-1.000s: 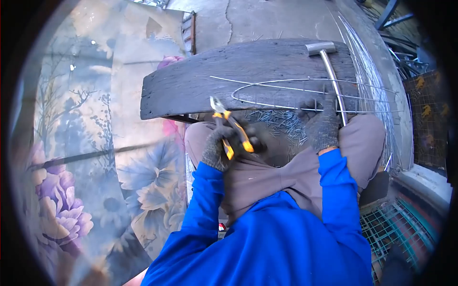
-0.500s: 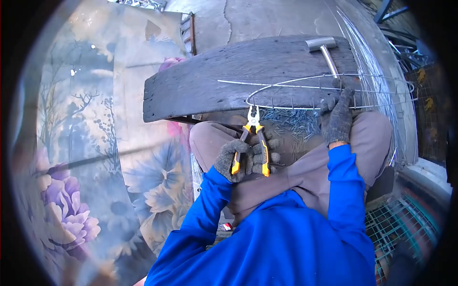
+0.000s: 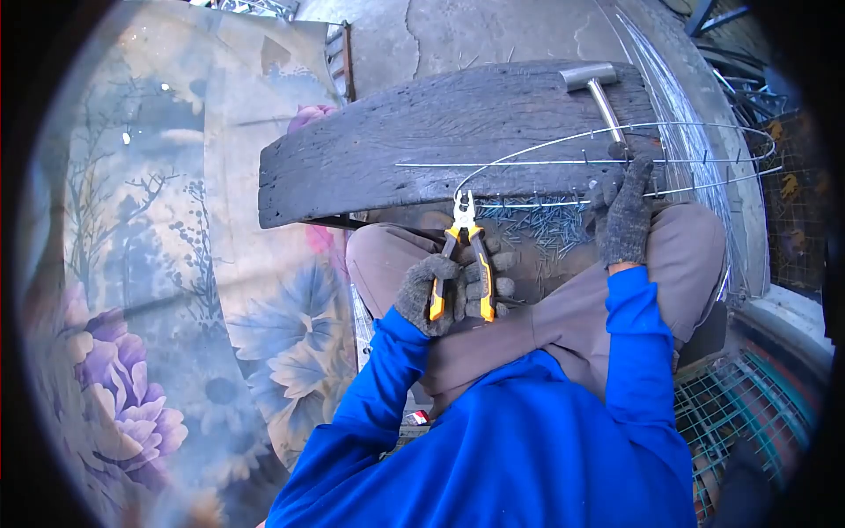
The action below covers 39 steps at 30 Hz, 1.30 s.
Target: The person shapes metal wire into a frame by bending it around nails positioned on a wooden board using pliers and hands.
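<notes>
My left hand [image 3: 429, 295], in a grey knit glove, is closed round the pliers [image 3: 476, 255], which have yellow-and-black handles. The handles are spread and the jaws sit at the left bend of a bent wire [image 3: 539, 148] with short nails or pins along it. My right hand [image 3: 625, 211], also gloved, is closed on the lower run of this wire, fingers pointing away from me. Just beyond its fingertips is the handle end of a steel hammer [image 3: 604, 101] lying on the dark wooden bench [image 3: 370, 145]. Whether the fingers touch the hammer I cannot tell.
Many loose nails [image 3: 537, 231] lie between my knees below the bench edge. A bundle of long thin wires [image 3: 691, 132] runs along the right side. Floral sheeting [image 3: 220, 264] covers the left floor. Green wire mesh [image 3: 748, 405] is at lower right.
The bent wire has turned slightly, its right end swinging outward and its loop opening wider over the bench. Both hands stay nearly in place, and the pliers remain in my left hand.
</notes>
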Each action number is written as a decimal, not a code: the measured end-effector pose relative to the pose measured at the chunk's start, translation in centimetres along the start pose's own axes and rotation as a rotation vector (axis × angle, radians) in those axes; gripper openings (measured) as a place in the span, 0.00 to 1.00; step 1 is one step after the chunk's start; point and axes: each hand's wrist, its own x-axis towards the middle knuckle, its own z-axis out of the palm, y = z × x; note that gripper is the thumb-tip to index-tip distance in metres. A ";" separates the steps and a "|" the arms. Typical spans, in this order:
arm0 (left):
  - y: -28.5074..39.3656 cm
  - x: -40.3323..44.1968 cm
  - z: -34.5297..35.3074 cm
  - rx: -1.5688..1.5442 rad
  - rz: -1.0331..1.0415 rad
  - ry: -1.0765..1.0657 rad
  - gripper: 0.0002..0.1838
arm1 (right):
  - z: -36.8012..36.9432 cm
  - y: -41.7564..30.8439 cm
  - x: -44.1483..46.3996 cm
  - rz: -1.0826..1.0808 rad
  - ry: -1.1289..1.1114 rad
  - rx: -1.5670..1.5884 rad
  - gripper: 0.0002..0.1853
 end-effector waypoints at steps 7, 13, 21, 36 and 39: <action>-0.1 -0.5 0.2 0.082 0.014 0.038 0.38 | -0.9 0.9 0.6 0.072 0.072 -0.017 0.24; -0.5 -0.9 0.3 -0.010 -0.006 0.024 0.38 | -2.5 2.1 1.5 0.127 -0.014 0.191 0.25; -0.6 -1.0 0.6 0.001 -0.003 0.004 0.36 | -2.0 1.3 1.2 0.101 -0.032 0.090 0.27; -0.5 -0.8 1.0 -0.098 -0.016 0.048 0.29 | 0.5 0.1 -0.4 -0.005 0.028 -0.002 0.27; -0.7 -0.8 0.3 -0.107 -0.003 0.067 0.29 | 0.4 -0.1 -0.4 0.018 0.047 -0.024 0.26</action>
